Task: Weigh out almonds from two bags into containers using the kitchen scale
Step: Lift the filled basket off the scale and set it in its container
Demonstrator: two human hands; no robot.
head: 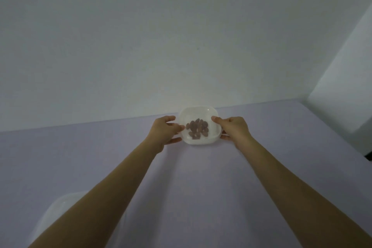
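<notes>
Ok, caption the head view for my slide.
Left hand and right hand hold a white container of almonds on a table.

The table (201,187) fills the lower half of the frame, and the wall (161,36) stands behind it. Just right of centre, near the table's far edge, is a container (198,111) with almonds (197,128) in it. The left hand (164,131) holds its left side and the right hand (234,129) its right. At the lower left a blurred plastic object (52,213) lies partly behind the left forearm.

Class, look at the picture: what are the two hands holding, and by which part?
The left hand grips the left side of the white container of almonds; the right hand grips its right side.
</notes>
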